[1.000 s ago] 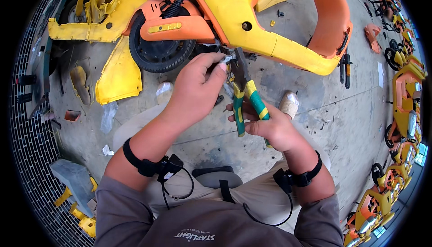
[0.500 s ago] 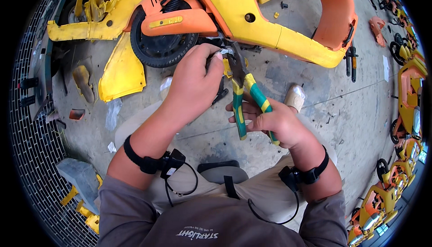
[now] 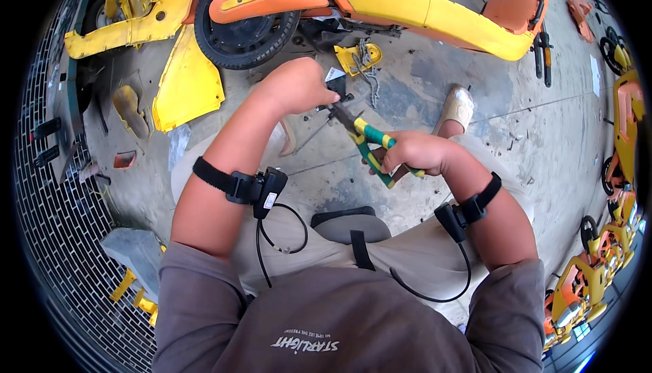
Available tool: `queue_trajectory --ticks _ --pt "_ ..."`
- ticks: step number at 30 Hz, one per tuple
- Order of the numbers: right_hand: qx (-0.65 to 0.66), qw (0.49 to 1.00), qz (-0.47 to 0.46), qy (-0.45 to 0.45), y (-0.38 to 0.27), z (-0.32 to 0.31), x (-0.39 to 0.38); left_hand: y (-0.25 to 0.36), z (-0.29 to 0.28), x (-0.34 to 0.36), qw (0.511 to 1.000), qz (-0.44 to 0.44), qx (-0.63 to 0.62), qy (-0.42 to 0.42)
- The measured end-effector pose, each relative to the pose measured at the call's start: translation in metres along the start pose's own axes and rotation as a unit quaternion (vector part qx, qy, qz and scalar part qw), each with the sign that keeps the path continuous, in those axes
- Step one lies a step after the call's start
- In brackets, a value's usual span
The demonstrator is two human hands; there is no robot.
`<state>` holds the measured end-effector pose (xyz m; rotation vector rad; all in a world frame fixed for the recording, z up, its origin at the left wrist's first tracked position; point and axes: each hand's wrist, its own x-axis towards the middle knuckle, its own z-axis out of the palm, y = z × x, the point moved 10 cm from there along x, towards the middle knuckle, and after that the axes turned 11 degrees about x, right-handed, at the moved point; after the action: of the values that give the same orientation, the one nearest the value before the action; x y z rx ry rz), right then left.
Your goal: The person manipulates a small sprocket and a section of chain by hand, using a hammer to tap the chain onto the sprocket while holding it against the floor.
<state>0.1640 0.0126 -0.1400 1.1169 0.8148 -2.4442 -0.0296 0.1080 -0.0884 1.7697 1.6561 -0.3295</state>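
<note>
My right hand (image 3: pixel 415 152) is wrapped round the handles of a pair of pliers (image 3: pixel 372 139) with green and yellow grips. The dark jaws point up and left, close to the fingertips of my left hand (image 3: pixel 299 88). That left hand is closed in a pinch; whatever is in it is mostly hidden, with only dark bits showing beside the fingers. Just beyond, a yellow plastic piece (image 3: pixel 346 59) lies on the concrete floor with a grey cord-like strand (image 3: pixel 370 78) across it.
A yellow and orange scooter body (image 3: pixel 407 6) with a black wheel (image 3: pixel 248 37) lies across the far side. A loose yellow panel (image 3: pixel 187 88) is at left. More scooters (image 3: pixel 577 291) line the right edge. A grey block (image 3: pixel 132 257) stands at lower left.
Both hands have drawn apart slightly, and the pliers have tilted to point up-left, their handles closer together. The view has shifted, uncovering the yellow piece and the strand on the floor.
</note>
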Motion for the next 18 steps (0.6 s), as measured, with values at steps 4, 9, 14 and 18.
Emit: queue_trajectory --ticks 4,9,14,18 --pt "0.064 0.996 0.028 -0.054 0.028 -0.007 0.002 -0.004 0.012 0.006 0.998 -0.007 0.043 -0.049" --pt "-0.052 0.995 0.057 0.063 0.057 -0.059 0.008 -0.011 0.028 0.014 0.996 -0.017 0.070 -0.060" --pt "-0.268 0.936 0.082 0.215 0.042 -0.077 0.006 -0.020 0.021 0.021 0.998 -0.055 0.022 0.010" --pt "-0.300 0.927 0.026 0.223 0.016 -0.071 0.011 -0.032 0.014 0.026 0.995 -0.084 -0.039 0.037"
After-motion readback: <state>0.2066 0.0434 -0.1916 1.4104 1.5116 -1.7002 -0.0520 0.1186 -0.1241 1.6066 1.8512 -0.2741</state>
